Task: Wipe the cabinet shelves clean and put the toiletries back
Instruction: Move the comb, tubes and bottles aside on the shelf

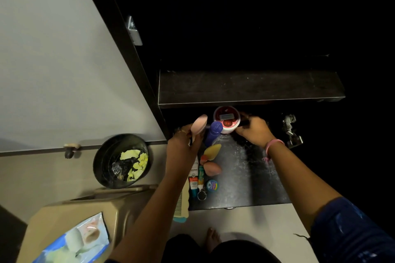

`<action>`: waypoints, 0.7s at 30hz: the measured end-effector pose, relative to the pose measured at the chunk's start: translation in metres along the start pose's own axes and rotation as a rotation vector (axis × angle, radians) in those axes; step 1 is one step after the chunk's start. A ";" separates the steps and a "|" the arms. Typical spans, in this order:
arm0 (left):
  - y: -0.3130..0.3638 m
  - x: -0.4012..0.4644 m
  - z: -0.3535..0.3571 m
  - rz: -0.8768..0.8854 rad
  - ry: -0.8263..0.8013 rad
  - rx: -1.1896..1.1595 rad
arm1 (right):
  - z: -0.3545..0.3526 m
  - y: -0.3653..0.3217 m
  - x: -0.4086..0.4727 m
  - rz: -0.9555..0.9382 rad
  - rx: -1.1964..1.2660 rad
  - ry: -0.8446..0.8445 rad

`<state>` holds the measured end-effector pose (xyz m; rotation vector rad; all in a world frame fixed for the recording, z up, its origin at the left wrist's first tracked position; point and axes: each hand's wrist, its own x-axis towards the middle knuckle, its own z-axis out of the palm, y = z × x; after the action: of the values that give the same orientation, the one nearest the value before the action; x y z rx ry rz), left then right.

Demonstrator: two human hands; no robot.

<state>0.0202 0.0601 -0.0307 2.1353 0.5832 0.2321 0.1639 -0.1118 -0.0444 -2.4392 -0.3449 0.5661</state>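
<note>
My left hand (184, 143) grips a pale pink bottle (198, 124) at the left of the dark bottom shelf (241, 168). My right hand (253, 131) holds the side of a white jar with a red lid (226, 119) at the shelf's back. A blue bottle (213, 133) stands between the two hands. Along the shelf's left side lie a yellow sponge (212, 151), a pink sponge (212, 168), two tubes (197, 177), a small blue tin (212, 185) and a comb (181, 205). The upper shelf (245, 86) is bare and dusty.
The white cabinet door (59, 60) stands open at the left. A black bin (120, 161) with yellow scraps sits on the floor beside it. A beige stool (70, 215) at the lower left carries a pack of wipes (74, 241). A metal hinge (291, 130) is at the cabinet's right.
</note>
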 end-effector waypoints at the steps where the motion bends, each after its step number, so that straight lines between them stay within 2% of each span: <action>1: 0.001 -0.002 -0.001 -0.003 0.016 -0.005 | 0.001 0.000 0.000 -0.005 0.036 -0.008; 11: 0.007 -0.014 -0.012 -0.038 0.149 -0.062 | 0.020 0.026 0.012 0.129 0.392 0.001; 21: 0.005 -0.022 -0.026 -0.086 0.182 -0.087 | 0.033 -0.015 0.003 0.185 0.648 0.083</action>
<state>-0.0070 0.0656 -0.0097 2.0134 0.7549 0.4002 0.1493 -0.0819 -0.0604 -1.8636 0.0970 0.5476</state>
